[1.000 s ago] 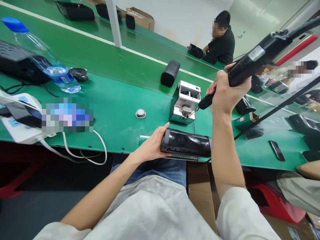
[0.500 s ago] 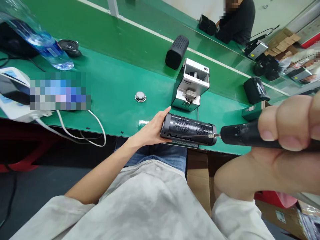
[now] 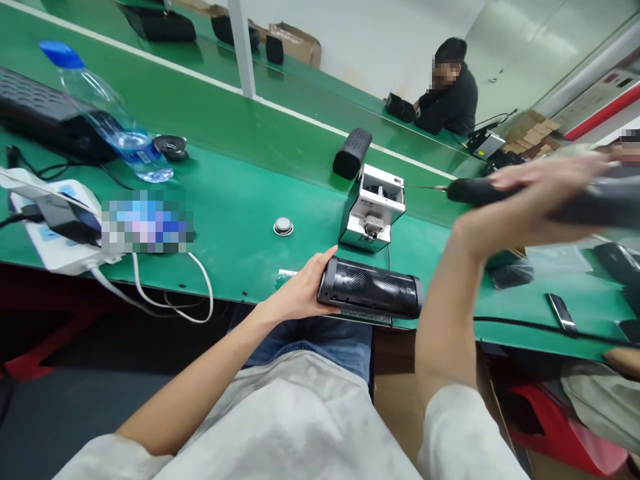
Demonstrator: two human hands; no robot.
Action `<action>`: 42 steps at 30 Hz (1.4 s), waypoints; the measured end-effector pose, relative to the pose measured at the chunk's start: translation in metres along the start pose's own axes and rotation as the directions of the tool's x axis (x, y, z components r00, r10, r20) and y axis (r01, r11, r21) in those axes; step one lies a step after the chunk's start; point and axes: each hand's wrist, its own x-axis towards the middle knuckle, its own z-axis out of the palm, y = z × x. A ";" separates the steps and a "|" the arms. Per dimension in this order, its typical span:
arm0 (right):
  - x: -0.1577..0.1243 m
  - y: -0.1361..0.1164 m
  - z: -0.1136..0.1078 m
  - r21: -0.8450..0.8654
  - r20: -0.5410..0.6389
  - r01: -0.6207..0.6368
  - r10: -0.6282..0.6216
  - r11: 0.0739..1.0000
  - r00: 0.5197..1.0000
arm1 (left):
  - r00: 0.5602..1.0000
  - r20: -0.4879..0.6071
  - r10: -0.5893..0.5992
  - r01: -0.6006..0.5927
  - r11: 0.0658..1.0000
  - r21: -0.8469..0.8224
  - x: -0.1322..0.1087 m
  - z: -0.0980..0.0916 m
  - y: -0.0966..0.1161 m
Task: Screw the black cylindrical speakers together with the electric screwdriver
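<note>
Well left of the left fingers, on the green surface [image 3: 235, 257], a white power strip [image 3: 50, 237] trailing cables, with a blue-capped bottle [image 3: 145, 157] beyond it. Closer, on the far side of the left fingers, a small round part [image 3: 283, 227] lying alone. Left fingers [image 3: 321, 262] clasped around the left end of a black speaker body [image 3: 373, 283] — thumb toward the far edge, the others partly hidden beneath. Located just right of those fingers, over the near edge of the surface; cannot tell whether resting or lifted. Possible trouble, by judgement: rolling or tipping off that edge, from a hold at one end only. Long axis running left to right, away from the left fingers, with the right end slanting slightly toward the wearer and the perforated face turned up. Beyond and right of the left fingers, a white-fronted device [image 3: 375, 210], with another dark speaker [image 3: 353, 153] behind. Farther right, blurred, right fingers [image 3: 523, 175] wrapped around a dark powered driver [image 3: 473, 191] — bit pointing left toward the device, contact not clear. Possible knocking of the device or scratching of the glossy face, from so long a bare bit carried carelessly. Nearer the wearer than the right fingers, a black cable [image 3: 525, 325], perhaps prone to snagging if pulled, passing close by a phone [image 3: 561, 311].
</note>
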 end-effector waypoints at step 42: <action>-0.035 0.039 0.036 -0.166 0.216 0.122 -0.085 0.979 0.973 | 1.000 0.002 -0.006 0.006 1.000 -0.025 0.001 0.002 0.000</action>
